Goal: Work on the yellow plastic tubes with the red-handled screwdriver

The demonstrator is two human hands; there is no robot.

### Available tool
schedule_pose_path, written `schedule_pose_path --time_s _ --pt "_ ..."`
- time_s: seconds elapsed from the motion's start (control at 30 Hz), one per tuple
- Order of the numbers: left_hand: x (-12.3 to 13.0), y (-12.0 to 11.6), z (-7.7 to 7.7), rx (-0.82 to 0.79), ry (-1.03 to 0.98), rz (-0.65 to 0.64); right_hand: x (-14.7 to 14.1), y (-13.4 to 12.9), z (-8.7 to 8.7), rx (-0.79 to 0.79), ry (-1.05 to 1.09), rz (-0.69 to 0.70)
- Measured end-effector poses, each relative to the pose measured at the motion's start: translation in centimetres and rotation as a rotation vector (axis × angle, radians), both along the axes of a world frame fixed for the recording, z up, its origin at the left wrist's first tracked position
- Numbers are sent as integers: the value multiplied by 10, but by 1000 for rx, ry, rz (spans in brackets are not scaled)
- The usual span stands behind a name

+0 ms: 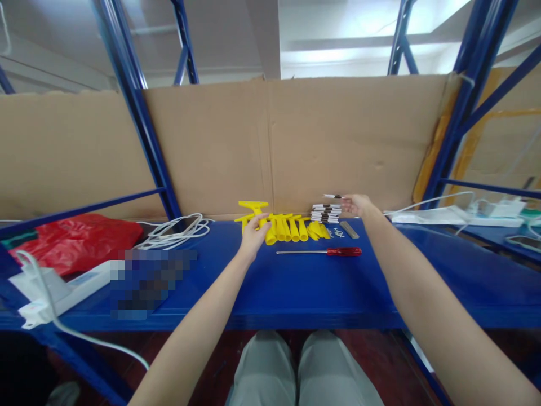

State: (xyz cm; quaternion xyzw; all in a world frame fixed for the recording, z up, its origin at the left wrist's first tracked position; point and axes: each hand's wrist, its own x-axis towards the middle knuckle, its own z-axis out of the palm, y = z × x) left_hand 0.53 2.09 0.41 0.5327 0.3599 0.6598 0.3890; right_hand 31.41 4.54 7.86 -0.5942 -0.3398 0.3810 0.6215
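Note:
My left hand [252,235] is closed on a yellow T-shaped plastic handle [253,204], its wide crosspiece up and away from me. Right beside it on the blue shelf stands a row of several more yellow handles [291,228], with small flat yellow pieces [318,230] at the row's right end. My right hand [355,205] pinches a thin white-and-dark packet [333,196] by its right end. Just below that packet is a stack of similar packets [325,213]. A red-handled screwdriver [343,251] lies across the shelf, nearer to me.
Small metal bits [338,232] and a grey flat bar [349,229] lie right of the yellow pieces. At the left are a coiled white cable [181,231], a red plastic bag [84,239] and a white power strip [91,280]. Cardboard [338,135] closes off the back between blue posts.

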Motion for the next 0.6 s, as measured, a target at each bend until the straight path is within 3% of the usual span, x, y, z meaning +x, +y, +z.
schedule_pose_path --time_s 0.1,0.3,0.6 --pt "3 -3 -3 -23 56 -23 -7 17 -12 1 25 9" --pt "5 -5 -4 -29 99 -45 -11 44 -20 30 28 -26" --pt "7 -8 -2 -39 75 -72 -13 61 -33 -13 -20 -36"
